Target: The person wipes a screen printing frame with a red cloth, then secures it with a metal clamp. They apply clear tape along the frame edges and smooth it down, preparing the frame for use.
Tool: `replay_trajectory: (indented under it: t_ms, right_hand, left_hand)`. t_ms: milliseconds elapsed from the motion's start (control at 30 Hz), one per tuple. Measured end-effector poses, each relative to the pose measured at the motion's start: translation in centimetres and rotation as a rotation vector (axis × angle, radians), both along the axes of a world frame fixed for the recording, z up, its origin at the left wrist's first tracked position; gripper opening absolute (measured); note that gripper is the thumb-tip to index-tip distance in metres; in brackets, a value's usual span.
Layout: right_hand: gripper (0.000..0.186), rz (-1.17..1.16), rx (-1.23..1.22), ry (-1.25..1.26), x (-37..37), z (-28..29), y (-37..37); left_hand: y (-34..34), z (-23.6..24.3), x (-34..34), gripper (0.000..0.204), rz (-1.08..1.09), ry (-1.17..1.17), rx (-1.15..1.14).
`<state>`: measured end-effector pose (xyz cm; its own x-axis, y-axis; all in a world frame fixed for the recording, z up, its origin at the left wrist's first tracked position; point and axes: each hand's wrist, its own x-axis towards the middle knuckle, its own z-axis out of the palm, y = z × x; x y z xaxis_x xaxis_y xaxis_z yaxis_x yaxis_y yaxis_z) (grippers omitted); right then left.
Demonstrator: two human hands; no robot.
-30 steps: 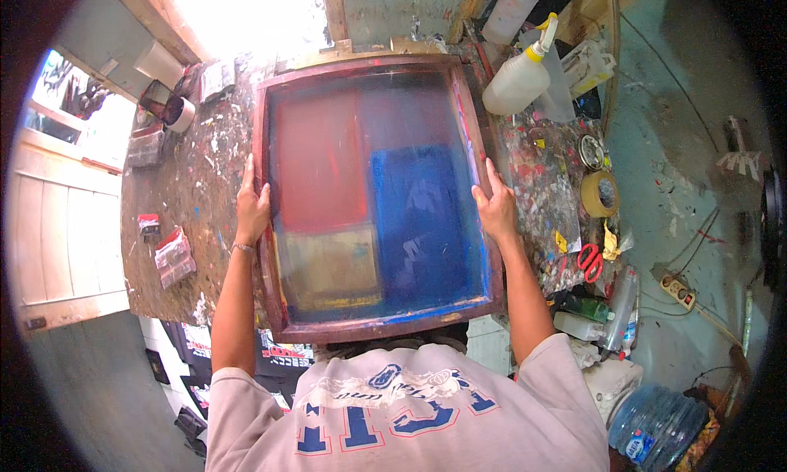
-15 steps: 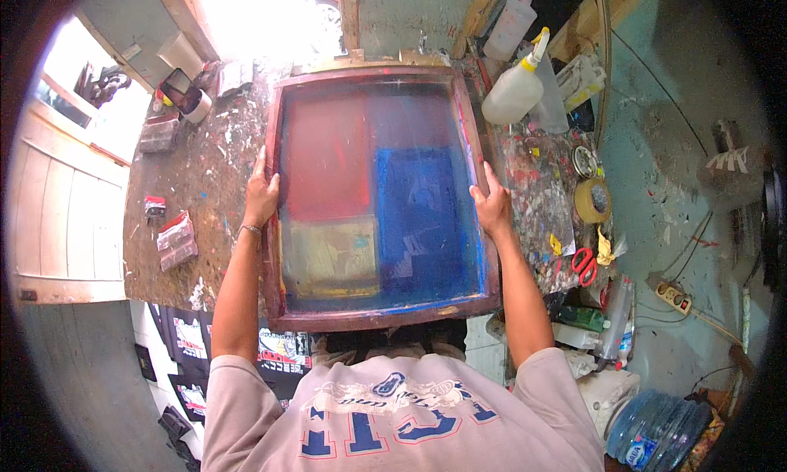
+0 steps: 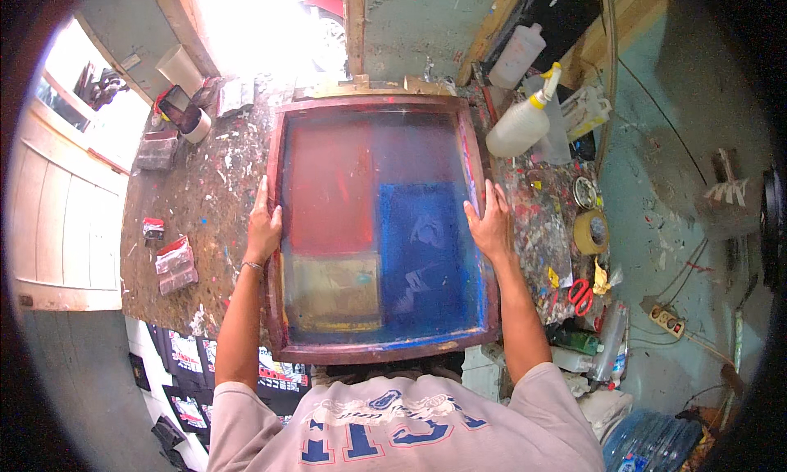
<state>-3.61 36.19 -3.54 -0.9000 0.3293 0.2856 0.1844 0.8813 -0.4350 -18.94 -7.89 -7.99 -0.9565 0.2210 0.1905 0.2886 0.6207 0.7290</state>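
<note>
A large screen-printing frame point(image 3: 369, 355) with a dark reddish-brown wooden border and a mesh stained in red, blue and khaki blocks lies flat on a paint-spattered workbench point(image 3: 205, 209). My left hand point(image 3: 263, 230) grips its left rail, fingers pointing away from me along the side, thumb at the edge. My right hand point(image 3: 490, 226) holds the right rail, its thumb over the inner edge and fingers along the outside. Beside the frame's upper right stands a white spray bottle point(image 3: 516, 132) with a yellow collar.
A plastic jug point(image 3: 516, 54), tape roll point(image 3: 590, 232) and red scissors point(image 3: 580, 298) are at the right. Small bags point(image 3: 175, 267) and a cup point(image 3: 197, 126) sit left. An open doorway point(image 3: 254, 21) is beyond the bench, a power strip point(image 3: 666, 320) on the right, printed dark shirts point(image 3: 180, 349) below.
The frame, bench and surroundings appear lower in the picture than before, as the view has shifted. My right hand's fingers have shifted slightly on the rail; both hands remain at the sides.
</note>
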Motion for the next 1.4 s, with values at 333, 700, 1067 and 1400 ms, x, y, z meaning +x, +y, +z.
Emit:
replay_trajectory:
  t_ms: [333,700,1067,1400]
  right_hand:
    - [0.065,0.379,0.307,0.020,-24.5,-0.8,-2.5]
    - [0.054,0.482,0.374,-0.083,-30.7,-3.2,-0.9]
    - [0.061,0.466,0.263,0.008,-23.9,0.6,-1.3]
    - [0.054,0.045,-0.137,-0.020,6.7,1.5,1.1]
  left_hand:
    - [0.6,1.2,0.4,0.072,0.017,-0.045,-0.006]
    - [0.3,1.1,-0.3,0.069,0.007,-0.158,0.055]
    - [-0.1,0.0,-0.3,0.068,-0.040,-0.102,0.058]
    - [-0.8,-1.5,-1.7,0.068,-0.073,-0.064,0.077]
